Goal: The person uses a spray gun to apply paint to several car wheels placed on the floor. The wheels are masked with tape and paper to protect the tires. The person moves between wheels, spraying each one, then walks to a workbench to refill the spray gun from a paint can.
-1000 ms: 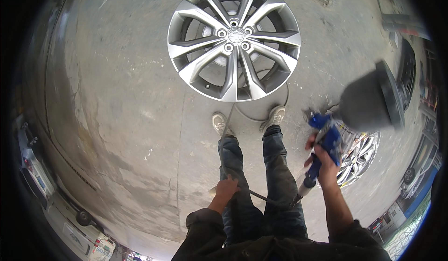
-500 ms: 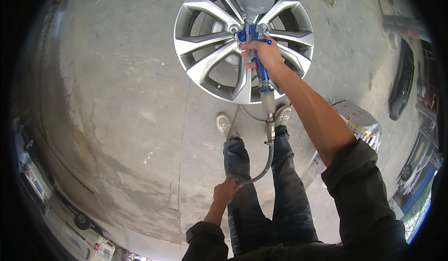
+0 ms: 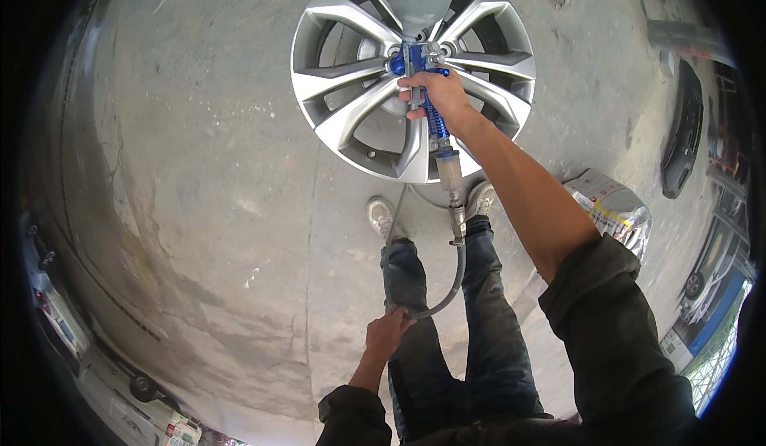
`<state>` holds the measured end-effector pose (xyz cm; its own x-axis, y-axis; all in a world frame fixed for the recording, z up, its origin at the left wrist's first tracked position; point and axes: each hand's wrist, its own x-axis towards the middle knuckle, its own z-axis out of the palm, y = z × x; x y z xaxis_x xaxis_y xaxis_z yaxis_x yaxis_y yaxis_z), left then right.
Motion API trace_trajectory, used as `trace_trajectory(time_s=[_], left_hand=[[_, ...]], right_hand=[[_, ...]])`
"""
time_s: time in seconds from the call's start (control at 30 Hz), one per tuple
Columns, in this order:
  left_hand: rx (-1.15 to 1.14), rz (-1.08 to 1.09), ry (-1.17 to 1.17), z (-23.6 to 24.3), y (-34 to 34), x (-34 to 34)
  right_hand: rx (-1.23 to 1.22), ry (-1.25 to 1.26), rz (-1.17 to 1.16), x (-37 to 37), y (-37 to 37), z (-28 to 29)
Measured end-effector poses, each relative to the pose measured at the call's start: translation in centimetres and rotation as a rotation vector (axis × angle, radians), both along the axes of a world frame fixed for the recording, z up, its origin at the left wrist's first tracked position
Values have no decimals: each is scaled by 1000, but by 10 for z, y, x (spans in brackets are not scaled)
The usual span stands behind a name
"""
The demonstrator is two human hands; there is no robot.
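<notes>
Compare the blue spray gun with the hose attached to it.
The spray gun has a blue body under a bulky grey cup; the hose is plain dark grey and slender.
The spray gun looks rigid, while the hose bends in a curve.
The right hand grips the spray gun; the left hand holds the hose.
Both are held off the floor here, joined by a metal fitting.

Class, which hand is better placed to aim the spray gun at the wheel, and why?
Probably the right hand: it grips the spray gun over the wheel, while the left hand holds the hose.
</notes>
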<state>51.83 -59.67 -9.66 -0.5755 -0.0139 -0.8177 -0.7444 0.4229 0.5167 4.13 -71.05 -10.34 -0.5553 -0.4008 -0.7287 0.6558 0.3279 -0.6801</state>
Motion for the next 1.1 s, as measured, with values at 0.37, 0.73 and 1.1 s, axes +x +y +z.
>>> trace_trajectory(time_s=[0.37, 0.73, 1.1], left_hand=[[-10, -356, -52, 4, 32, -13], [-19, -641, -103, 7, 59, -36], [-207, -653, -65, 46, 13, -62]], right_hand=[[130, -98, -25, 79, 198, 114], [192, -70, -275, 120, 319, 172], [18, -131, -497, 59, 362, 188]])
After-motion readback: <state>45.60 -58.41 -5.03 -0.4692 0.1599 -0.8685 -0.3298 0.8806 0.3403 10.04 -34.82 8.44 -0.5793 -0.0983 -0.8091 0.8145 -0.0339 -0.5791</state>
